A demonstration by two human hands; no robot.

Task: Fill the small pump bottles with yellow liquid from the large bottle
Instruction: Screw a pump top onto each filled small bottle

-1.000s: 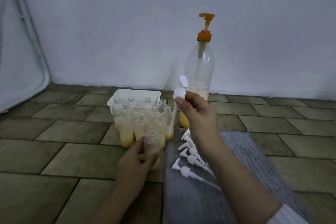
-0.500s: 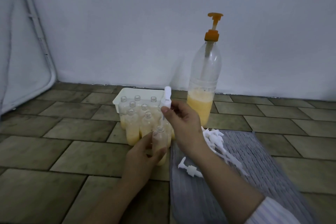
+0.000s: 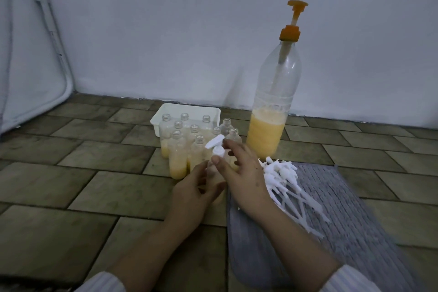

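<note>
Left hand point(image 3: 193, 193) grips small clear plastic bottle point(image 3: 216, 187); right hand point(image 3: 239, 170) pinches white plastic pump cap point(image 3: 216, 147) on its neck.

Large bottle point(image 3: 272, 106): one; small bottles point(image 3: 177, 156): about eleven (one held); tray point(image 3: 166, 114): one; loose pumps point(image 3: 282, 173): uncountable pile.

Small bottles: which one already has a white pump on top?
Only the small bottle gripped by the left hand; the right hand is at its white pump. The other small bottles stand open-necked.
</note>
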